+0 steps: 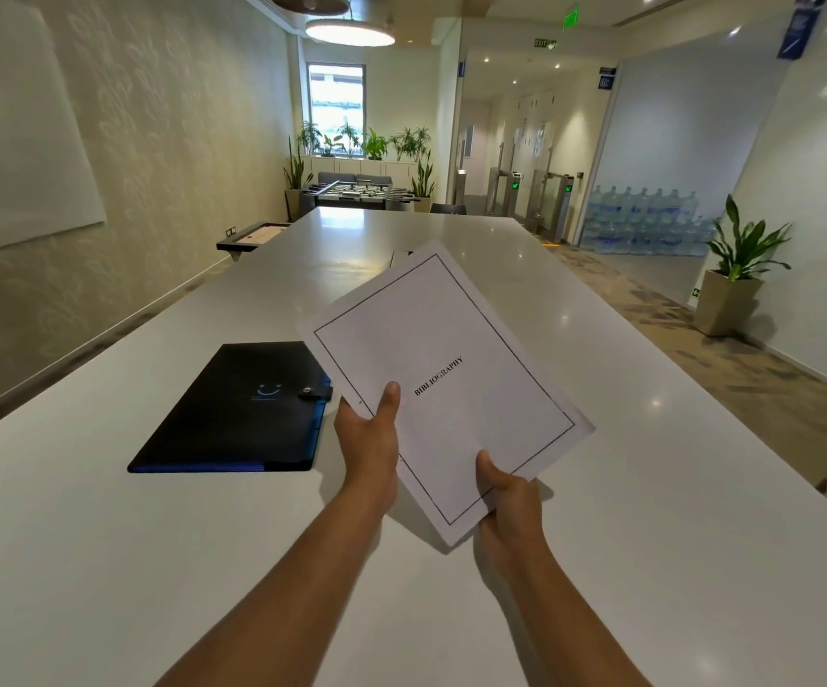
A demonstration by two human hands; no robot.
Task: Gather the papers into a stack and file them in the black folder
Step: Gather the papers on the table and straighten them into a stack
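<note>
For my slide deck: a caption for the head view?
Both hands hold a paper stack above the table, closed black folder alongside.

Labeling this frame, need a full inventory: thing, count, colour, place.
papers: one stack, white, "BIBLIOGRAPHY" on top, held above table
folder: 1, black with blue edge, shut, flat on table, left of papers
table: 1, white, long
foosball table: 1, dark, far end
plants: several, green, right wall and far window
water bottles: many, blue, stacked far right
whiteboard: 1, white, left wall
left hand: grip on papers' left edge
right hand: grip on papers' near corner
</note>
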